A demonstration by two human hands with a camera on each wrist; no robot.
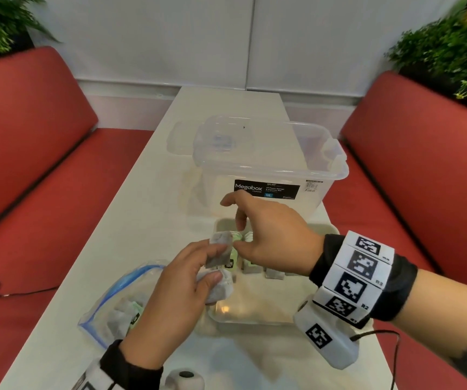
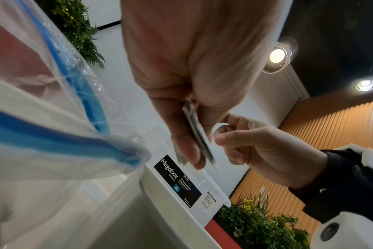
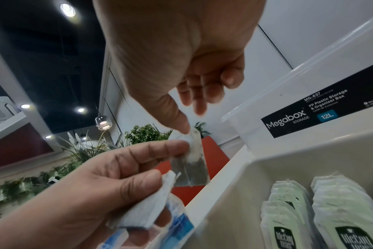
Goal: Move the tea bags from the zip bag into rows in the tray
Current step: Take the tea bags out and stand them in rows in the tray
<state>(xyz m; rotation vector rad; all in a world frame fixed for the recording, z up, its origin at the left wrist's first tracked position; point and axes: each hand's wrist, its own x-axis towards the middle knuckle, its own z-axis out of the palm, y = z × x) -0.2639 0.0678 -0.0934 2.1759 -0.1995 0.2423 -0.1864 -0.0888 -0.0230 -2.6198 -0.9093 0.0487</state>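
Fingers (image 1: 215, 250) of the left hand (image 1: 170, 294) pinch a tea bag (image 1: 219, 249) above the tray (image 1: 254, 319); the right hand (image 1: 271, 237), fingers loosely spread, touches its top corner.

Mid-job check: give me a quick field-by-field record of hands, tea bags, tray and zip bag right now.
left hand: holds several tea bags, one raised at its fingertips
raised tea bag: pinched by left fingers; right thumb touches its top corner
right hand: above the tray, reaching to the raised bag, other fingers spread
tray: holds tea bags standing in rows
zip bag: open, left of the tray, tea bags inside
storage box: clear, behind the tray
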